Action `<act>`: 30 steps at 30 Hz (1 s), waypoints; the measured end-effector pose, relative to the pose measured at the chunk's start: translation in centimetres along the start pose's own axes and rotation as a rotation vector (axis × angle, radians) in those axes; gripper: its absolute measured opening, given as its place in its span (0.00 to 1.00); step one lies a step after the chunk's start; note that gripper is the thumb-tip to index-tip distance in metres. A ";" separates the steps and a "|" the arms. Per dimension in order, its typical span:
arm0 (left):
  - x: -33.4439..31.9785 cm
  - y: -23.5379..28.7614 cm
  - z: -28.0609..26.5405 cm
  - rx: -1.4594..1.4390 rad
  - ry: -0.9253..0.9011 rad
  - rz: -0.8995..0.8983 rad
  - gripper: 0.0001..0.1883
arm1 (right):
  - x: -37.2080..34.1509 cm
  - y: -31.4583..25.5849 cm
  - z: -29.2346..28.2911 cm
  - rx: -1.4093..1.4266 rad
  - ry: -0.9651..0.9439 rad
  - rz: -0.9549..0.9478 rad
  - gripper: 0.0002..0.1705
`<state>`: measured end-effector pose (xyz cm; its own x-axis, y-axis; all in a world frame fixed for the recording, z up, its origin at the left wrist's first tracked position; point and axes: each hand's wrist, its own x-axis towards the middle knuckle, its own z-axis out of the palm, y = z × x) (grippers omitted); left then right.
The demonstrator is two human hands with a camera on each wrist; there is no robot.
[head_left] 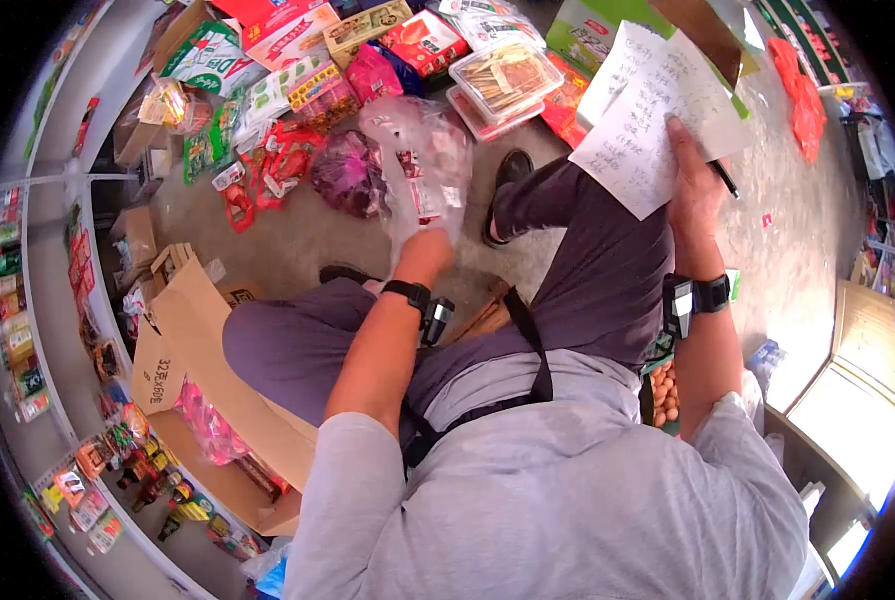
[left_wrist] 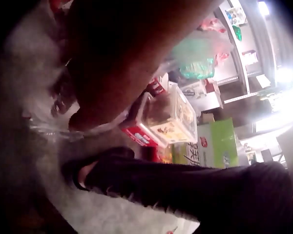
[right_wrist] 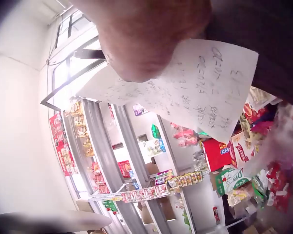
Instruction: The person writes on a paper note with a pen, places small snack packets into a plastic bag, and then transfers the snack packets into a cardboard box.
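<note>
In the head view the left hand (head_left: 425, 255) grips a clear plastic bag (head_left: 433, 145) with small red and white packets inside; its fingers are partly hidden by the bag. Beside that bag lies a dark purple bag (head_left: 349, 173). The right hand (head_left: 695, 185) holds handwritten paper sheets (head_left: 630, 150), thumb on top, and a black pen (head_left: 726, 179) sticks out by the fingers. In the left wrist view the left hand (left_wrist: 117, 63) is dark and blurred against the plastic. The right wrist view shows the right hand (right_wrist: 141, 34) over the written sheet (right_wrist: 210, 92).
Packaged snacks and clear tubs (head_left: 506, 80) lie on the floor ahead. A green box (head_left: 590, 35) stands behind the papers. At the left are an open carton (head_left: 203, 345) and stocked shelves (head_left: 53, 300). Brown eggs (head_left: 665, 393) are by the right hip. A red bag (head_left: 796, 95) lies at the upper right.
</note>
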<state>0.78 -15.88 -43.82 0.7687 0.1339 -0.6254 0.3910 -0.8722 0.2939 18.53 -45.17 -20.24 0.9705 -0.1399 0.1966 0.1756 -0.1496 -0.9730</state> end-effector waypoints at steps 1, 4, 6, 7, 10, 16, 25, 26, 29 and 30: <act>-0.4 0.9 0.6 0.027 -0.054 0.079 0.19 | 0.1 -0.2 0.4 -0.024 0.023 0.016 0.22; -2.3 4.6 1.6 0.035 -0.136 0.297 0.19 | 0.6 -0.1 1.0 -0.034 0.043 0.014 0.22; -4.3 7.0 -0.3 -0.056 -0.075 0.416 0.17 | 1.0 0.2 1.4 0.074 0.038 0.015 0.22; -4.5 7.6 -0.8 -0.128 -0.037 0.437 0.17 | 1.0 0.3 1.6 0.091 0.021 0.017 0.21; -5.0 9.5 -2.9 -0.405 0.044 0.496 0.18 | 0.9 0.1 1.8 0.110 0.027 0.062 0.22; -5.3 11.0 -8.5 -1.095 -0.319 0.483 0.20 | 1.1 0.3 1.7 0.192 -0.026 0.076 0.22; -0.4 -1.5 -3.5 -0.065 0.188 -0.200 0.44 | 1.1 0.5 1.5 0.184 -0.042 0.084 0.24; -1.0 -2.2 -4.9 -0.090 0.274 -0.241 0.45 | 1.0 0.4 1.3 0.171 -0.039 0.093 0.24; -2.2 -3.7 -8.3 -0.148 0.442 -0.377 0.48 | 1.0 0.1 1.5 0.154 -0.043 0.112 0.24; -2.6 -4.3 -9.0 -0.165 0.481 -0.424 0.49 | 0.9 0.1 1.5 0.154 -0.049 0.121 0.24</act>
<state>1.63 -8.25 -36.98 0.6565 0.6782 -0.3301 0.7525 -0.6193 0.2241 19.70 -43.88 -20.29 0.9923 -0.0990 0.0750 0.0772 0.0177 -0.9969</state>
